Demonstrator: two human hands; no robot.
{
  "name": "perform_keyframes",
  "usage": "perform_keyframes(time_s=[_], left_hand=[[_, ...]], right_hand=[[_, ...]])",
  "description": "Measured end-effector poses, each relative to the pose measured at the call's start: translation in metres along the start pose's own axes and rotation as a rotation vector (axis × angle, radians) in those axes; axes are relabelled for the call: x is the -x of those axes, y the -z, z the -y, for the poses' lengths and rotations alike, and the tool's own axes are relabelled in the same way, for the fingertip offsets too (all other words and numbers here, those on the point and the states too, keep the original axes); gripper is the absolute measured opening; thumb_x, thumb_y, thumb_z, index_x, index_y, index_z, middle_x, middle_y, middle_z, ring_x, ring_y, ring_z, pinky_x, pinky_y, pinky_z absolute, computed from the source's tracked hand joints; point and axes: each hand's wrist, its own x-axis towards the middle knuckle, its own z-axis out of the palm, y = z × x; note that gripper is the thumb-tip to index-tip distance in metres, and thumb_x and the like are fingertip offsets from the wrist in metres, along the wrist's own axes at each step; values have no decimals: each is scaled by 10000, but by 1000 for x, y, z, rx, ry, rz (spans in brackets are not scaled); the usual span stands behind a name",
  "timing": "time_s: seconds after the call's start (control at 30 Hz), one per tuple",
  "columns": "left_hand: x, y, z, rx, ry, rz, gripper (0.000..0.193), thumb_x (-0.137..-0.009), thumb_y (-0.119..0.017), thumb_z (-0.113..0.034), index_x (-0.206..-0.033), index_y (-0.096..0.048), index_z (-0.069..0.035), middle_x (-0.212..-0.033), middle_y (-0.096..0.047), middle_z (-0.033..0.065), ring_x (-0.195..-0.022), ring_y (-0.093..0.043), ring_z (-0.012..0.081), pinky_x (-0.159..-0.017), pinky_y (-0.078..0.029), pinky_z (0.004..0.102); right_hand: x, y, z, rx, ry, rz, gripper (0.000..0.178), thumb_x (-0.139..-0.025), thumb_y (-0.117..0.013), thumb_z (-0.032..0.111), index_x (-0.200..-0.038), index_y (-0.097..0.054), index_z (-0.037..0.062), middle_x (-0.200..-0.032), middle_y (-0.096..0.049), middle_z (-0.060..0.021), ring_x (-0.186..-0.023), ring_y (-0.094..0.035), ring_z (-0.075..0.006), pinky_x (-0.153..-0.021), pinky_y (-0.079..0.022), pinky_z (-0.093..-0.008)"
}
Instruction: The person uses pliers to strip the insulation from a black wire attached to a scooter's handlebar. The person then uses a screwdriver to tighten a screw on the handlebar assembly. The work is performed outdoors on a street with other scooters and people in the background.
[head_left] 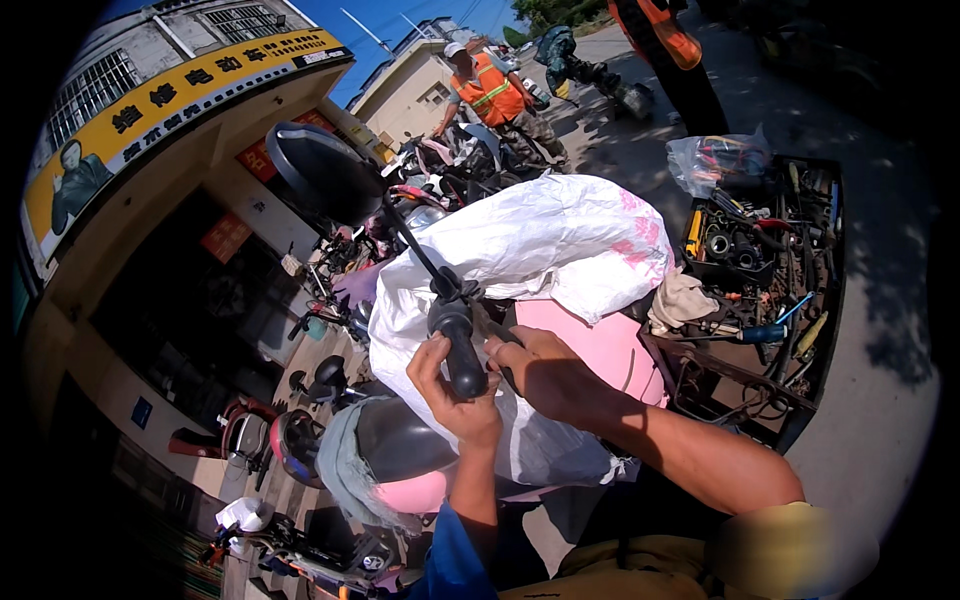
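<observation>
My left hand [458,408] is closed round the black rubber handlebar grip [460,352] of a pink scooter [592,350]. Just right of the grip, my right hand [552,372] is closed, fingers pressed together beside the bar. Whatever it may hold is mostly hidden behind its fingers. From the bar a black stem rises to a round mirror [322,172]. A white woven sack [535,235] with pink print drapes over the scooter's front and hangs down under my hands. A grey-green cloth [352,468] lies by the dark seat.
To the right sits a dark toolbox tray [800,365] crammed with tools, with a rag [683,302] and a clear plastic bag [722,165] at its edge. A person in an orange vest [492,90] stands beyond several parked scooters. Another person's orange sleeve shows at upper right.
</observation>
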Motion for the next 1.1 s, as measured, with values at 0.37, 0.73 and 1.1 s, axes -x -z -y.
perform_keyframes(time_s=[0.37, 0.73, 1.1], left_hand=[[0, -6, 1, -8, 2, -26, 743, -814, -814, -475, -1316, -543, 2, -1297, -484, 159, -1249, -506, 304, -1090, -391, 422], [-32, 8, -5, 37, -149, 86, 855, -810, -686, -734, -1192, -571, 22, -1233, -537, 198, -1175, -557, 345, -1027, -434, 461], [-33, -39, 11, 280, -130, 54, 637, -990, -451, -612, -761, -518, -22, -715, -561, 105, -680, -495, 199, -772, -430, 399]], right_hand=[[26, 39, -6, -392, -203, 106, 266, -916, -568, 201, -990, -675, -31, -765, -580, -34, -598, -471, -90, -516, -368, -241], [69, 88, -14, 38, 209, -543, 250, -990, -531, 187, -1119, -603, -15, -866, -581, -85, -784, -548, -151, -760, -457, -318], [149, 225, -145, 1120, -63, -1142, 244, -1006, -538, 136, -1181, -531, -34, -1146, -535, -230, -1005, -566, -475, -855, -470, -520]])
